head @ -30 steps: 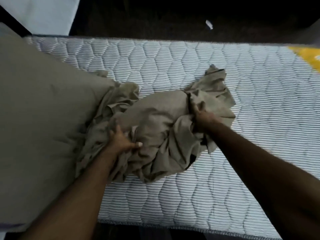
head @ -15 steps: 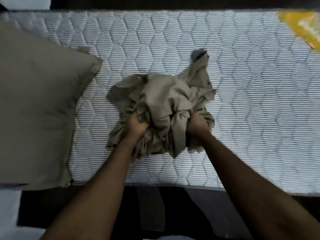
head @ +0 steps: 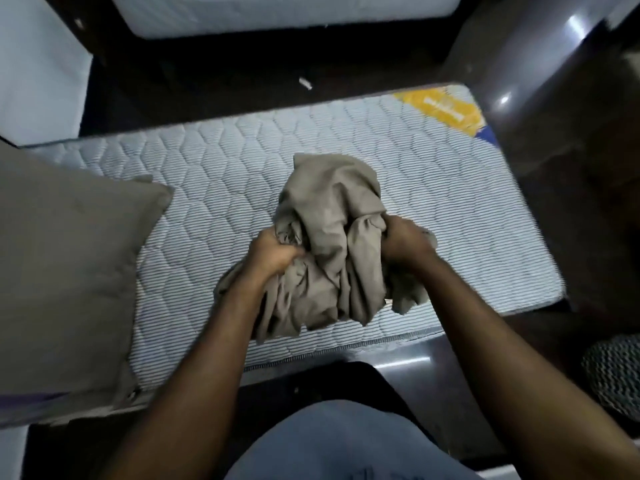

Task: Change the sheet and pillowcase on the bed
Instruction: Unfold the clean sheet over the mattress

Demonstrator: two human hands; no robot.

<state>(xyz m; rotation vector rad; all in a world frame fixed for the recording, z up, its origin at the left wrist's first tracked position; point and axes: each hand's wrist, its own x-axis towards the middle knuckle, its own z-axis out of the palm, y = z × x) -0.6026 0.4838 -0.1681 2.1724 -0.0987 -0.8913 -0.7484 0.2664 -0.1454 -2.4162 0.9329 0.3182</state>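
Note:
A bunched-up khaki sheet [head: 332, 237] is lifted over the bare quilted mattress [head: 221, 188]. My left hand [head: 273, 252] grips the bundle on its left side. On the right side, my right hand [head: 405, 240] grips more of the same cloth. Folds of the sheet hang down between my forearms toward the mattress's near edge. A pillow in a khaki pillowcase [head: 65, 271] lies at the left end of the mattress, apart from the bundle.
A yellow label [head: 443, 110] marks the mattress's far right corner. Dark bed frame [head: 561, 98] rises on the right. A second mattress [head: 277, 8] lies across a dark floor gap with a small white scrap [head: 305, 84]. A patterned item [head: 613, 372] sits at lower right.
Both hands gathered the spread sheet into a tight bundle, pulled it away from the pillow toward the mattress middle and raised it. The view has pulled back from the bed.

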